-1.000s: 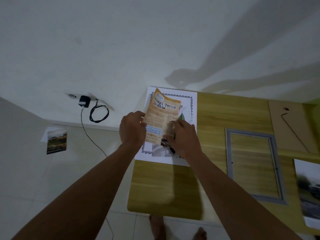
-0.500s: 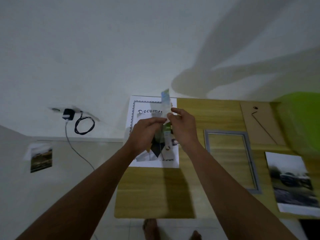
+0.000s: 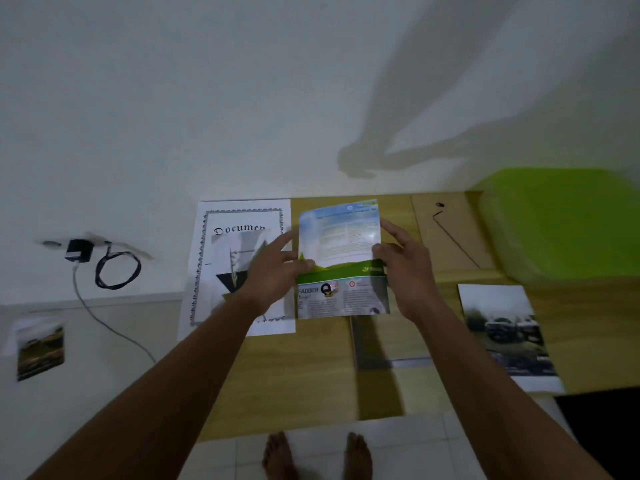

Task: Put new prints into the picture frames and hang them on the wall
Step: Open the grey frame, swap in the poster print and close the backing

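The print [image 3: 341, 244] looks thin, light and floppy — easily creased — so the left hand [image 3: 273, 275] and right hand [image 3: 405, 271] each pinch a side edge, thumbs in front.

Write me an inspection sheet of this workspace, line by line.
Surface: wooden table, set against the wall.
Job's things: leaflet held up over the table; grey picture frame, mostly hidden behind the leaflet and arm; backing board; car photo; bordered document sheet.
Clutter: photo on the floor; blurred green thing, cannot tell what it is.
Grips: left hand and right hand pinch the leaflet's side edges.
Cables: charger at the wall; black cable coiled; pale cable trailing down to the floor.
Surroundings: white wall, tiled floor, bare feet.
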The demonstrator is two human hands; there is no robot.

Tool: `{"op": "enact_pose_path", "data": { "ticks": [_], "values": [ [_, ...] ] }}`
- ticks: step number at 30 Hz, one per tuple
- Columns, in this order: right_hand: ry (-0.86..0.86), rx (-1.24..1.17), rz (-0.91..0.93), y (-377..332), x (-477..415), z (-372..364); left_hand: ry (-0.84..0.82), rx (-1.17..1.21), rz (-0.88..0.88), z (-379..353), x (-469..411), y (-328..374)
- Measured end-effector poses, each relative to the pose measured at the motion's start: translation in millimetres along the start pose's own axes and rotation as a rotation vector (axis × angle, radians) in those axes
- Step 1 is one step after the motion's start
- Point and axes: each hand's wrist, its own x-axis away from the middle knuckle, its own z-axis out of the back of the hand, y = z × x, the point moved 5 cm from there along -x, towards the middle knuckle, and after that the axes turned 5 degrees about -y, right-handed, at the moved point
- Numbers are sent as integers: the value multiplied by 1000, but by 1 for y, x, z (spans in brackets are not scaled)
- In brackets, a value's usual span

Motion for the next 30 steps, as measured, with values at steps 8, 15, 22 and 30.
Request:
{"op": "enact_pose_path", "data": {
  "ticks": [8, 15, 22, 30],
  "values": [
    [32, 191, -33, 44, -6, 76, 93, -209, -46, -70, -5, -12],
    [-38, 584, 18, 73, -7, 106, 179, -568, -91, -118, 0, -28],
    [-112, 821, 85, 89, -10, 114, 237, -734, -102, -129, 1, -39],
    [-415, 1224, 313, 105, 0, 103, 17, -1319, -285, -137, -6, -39]
  ]
}}
